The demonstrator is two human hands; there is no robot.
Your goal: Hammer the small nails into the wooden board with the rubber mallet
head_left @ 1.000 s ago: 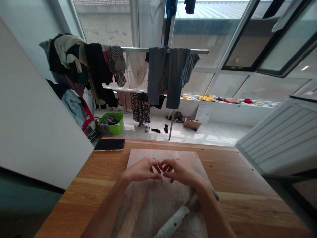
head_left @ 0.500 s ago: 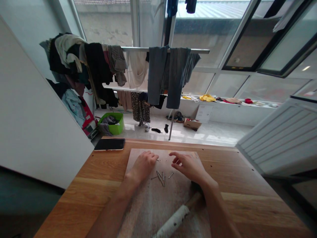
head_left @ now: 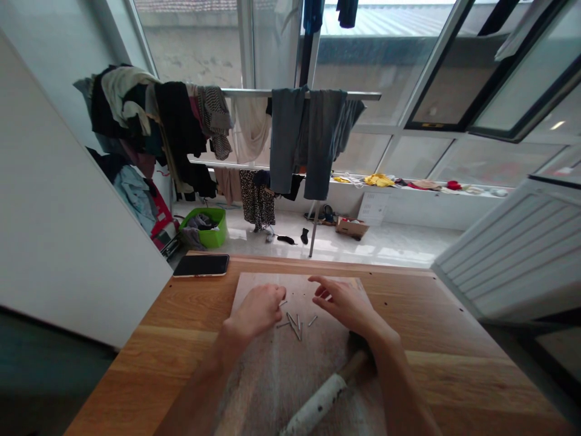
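While both hands hover over a pale wooden board (head_left: pixel 267 387), the left hand (head_left: pixel 256 312) is curled with its knuckles up. Its fingertips are drawn together at a single nail (head_left: pixel 282 303) that pokes out toward the right hand. Whether the fingers actually pinch that nail or only touch it cannot be told. The right hand (head_left: pixel 342 303) is open, palm down, with its fingers loosely spread and a little bent; it sits just above the board and holds nothing.

Between the two hands, slightly nearer the person than the fingertips, a few loose nails (head_left: pixel 295 324) lie in a small scatter on the board. Some cross one another, and one lies a little apart on the right hand's side. They touch neither hand.

Behind the right wrist, toward the person, a hammer (head_left: pixel 320 402) lies slantwise on the board. Its handle is wrapped in something pale with dark flecks, and its head is mostly hidden under the right forearm. The board rests on a wooden table (head_left: pixel 454 339).

Beyond the left hand and toward its outer side, a dark phone (head_left: pixel 201 264) lies flat by the table's far edge, just off the board's far corner. Far beyond both hands, on the floor past the table, stand a green basket (head_left: pixel 206 225), a cardboard box (head_left: pixel 351 227) and a clothes rack (head_left: pixel 363 94) hung with grey garments.
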